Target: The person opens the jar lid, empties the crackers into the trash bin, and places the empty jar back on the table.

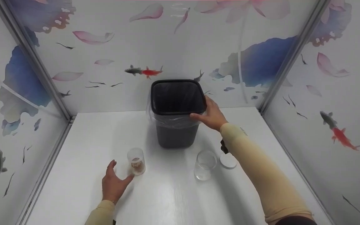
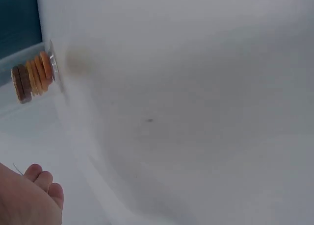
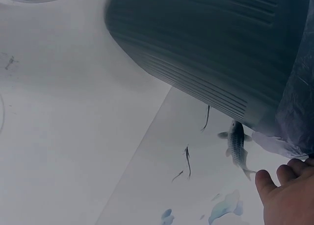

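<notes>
Gripped at its upper right corner, the black bin (image 1: pixel 177 137) stood upright at the middle of the white table (image 1: pixel 173 203), near the back panel (image 1: pixel 180 40). Its holder was the right hand (image 1: pixel 212 116), with the thumb across the front just below the rim and the fingers along the right side. A clear plastic liner (image 1: pixel 175 122) was folded out over the bin's top edge, and the right wrist view showed fine ribs on its wall.

In front of the bin and to its left, a clear jar of cookies (image 1: pixel 136 153) stood upright, with round brown and orange cookies (image 1: pixel 137 165) stacked at the bottom. Just beside it, the left hand (image 1: pixel 114 185) was spread wide, its thumb close to the jar's base; whether the two touched could not be told.

To the right stood a second clear jar (image 1: pixel 203 172), and next to that a white lid (image 1: pixel 228 161) lay near the right forearm. Beige sleeves (image 1: pixel 258 168) covered both forearms. Farther out, metal posts (image 1: pixel 34 59) framed panels printed with fish and petals.
</notes>
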### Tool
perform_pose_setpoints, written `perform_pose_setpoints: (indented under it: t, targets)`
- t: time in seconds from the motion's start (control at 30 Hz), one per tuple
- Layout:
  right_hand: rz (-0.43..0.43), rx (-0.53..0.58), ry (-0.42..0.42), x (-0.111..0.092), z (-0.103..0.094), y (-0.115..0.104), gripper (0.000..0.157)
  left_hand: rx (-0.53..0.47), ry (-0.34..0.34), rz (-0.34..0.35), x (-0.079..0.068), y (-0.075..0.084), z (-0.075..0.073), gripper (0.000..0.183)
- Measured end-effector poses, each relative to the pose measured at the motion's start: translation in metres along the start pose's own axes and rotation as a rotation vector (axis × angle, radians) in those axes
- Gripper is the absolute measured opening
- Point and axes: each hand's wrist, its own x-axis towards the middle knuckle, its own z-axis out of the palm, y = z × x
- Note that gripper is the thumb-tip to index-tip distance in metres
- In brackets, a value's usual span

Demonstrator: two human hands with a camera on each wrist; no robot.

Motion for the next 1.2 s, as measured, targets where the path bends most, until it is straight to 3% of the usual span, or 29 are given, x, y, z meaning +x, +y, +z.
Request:
perform_pose_setpoints:
  t: [0.17,0.37,0.6,0.77,1.0,1.2]
  targets:
    - [0.016,0.000,-0.003,-0.001,0.000,-0.002,0.120,-0.026,-0.106,-0.029,0.008,0.000,0.014,0.112]
    - [0.027,-0.012,-0.008,-0.001,0.001,0.001,0.120,-0.072,-0.132,-0.060,0.016,0.005,0.031,0.115]
    - [0.033,-0.021,-0.011,-0.001,0.002,0.002,0.120,-0.123,-0.126,-0.084,0.022,0.004,0.045,0.108]
    - [0.029,-0.016,-0.003,-0.001,0.001,0.000,0.120,-0.112,-0.100,-0.065,0.025,0.004,0.048,0.104]
    - [0.027,-0.022,-0.004,0.001,0.002,0.001,0.119,-0.040,-0.077,-0.032,0.028,0.001,0.053,0.088]
    - [0.038,-0.013,-0.003,0.000,0.001,0.001,0.120,0.021,-0.019,0.042,0.032,0.000,0.056,0.071]
